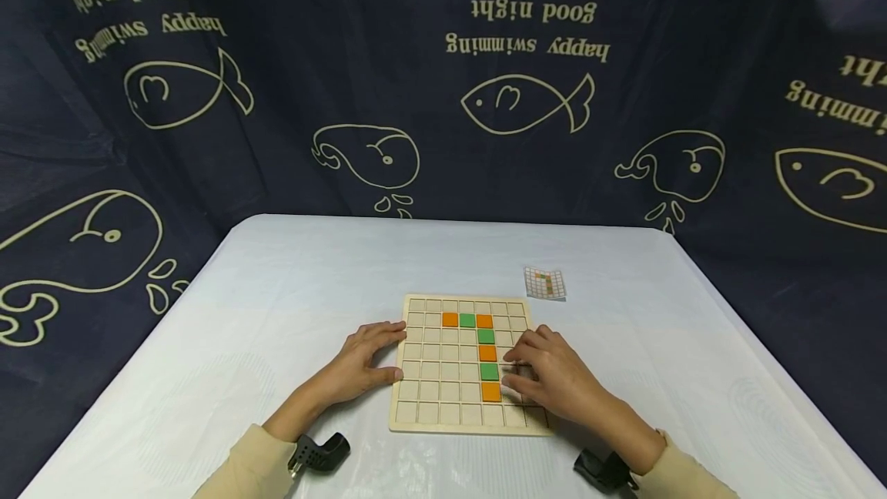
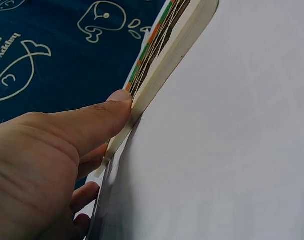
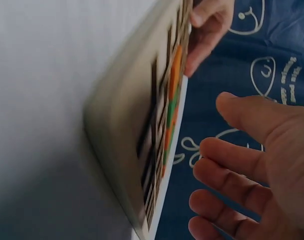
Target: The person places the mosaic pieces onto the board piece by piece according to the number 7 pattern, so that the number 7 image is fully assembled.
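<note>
A wooden grid board (image 1: 430, 391) lies on the table. Orange tiles (image 1: 491, 392) and green tiles (image 1: 489, 372) alternate in it, in a short row near the top that turns down into a column right of the middle. My left hand (image 1: 362, 360) touches the board's left edge with fingertips and thumb, its fingers fairly straight; the left wrist view shows the thumb (image 2: 104, 120) against the rim. Over the board's right side hovers my right hand (image 1: 557, 372), its fingers loosely bent beside the column. In the right wrist view nothing sits between that hand's thumb and fingers (image 3: 231, 160).
A small printed card (image 1: 545, 283) with a coloured grid pattern lies beyond the board's upper right corner. White cloth covers the table (image 1: 333, 268). Behind it hangs a dark curtain (image 1: 291, 60) with fish and whale drawings. Each wrist wears a black camera strap (image 1: 322, 453).
</note>
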Demonstrator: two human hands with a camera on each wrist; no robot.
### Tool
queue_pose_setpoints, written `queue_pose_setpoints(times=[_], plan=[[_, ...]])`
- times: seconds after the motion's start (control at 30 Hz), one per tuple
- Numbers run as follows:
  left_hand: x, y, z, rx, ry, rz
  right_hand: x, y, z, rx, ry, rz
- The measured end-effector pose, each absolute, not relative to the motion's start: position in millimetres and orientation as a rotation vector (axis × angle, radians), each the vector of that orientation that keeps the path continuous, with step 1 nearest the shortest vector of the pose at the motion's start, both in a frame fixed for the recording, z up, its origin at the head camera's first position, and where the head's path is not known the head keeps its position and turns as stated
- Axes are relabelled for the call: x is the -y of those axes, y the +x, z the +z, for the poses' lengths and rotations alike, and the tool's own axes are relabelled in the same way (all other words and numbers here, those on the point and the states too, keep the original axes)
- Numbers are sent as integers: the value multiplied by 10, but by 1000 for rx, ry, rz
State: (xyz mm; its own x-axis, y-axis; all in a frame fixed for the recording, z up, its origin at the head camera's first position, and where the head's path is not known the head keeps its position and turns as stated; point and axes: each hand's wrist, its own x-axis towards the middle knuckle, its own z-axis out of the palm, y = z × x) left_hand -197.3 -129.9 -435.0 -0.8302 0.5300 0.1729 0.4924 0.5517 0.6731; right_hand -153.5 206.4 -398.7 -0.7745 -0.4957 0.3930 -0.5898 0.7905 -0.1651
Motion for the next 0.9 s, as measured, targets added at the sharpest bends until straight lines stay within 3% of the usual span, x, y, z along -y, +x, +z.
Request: queue_pose_setpoints(times=[0.9], plan=[[1319,-1946,-4150,-3042,846,987,-2368,-1807,-3973,2621,499,476]])
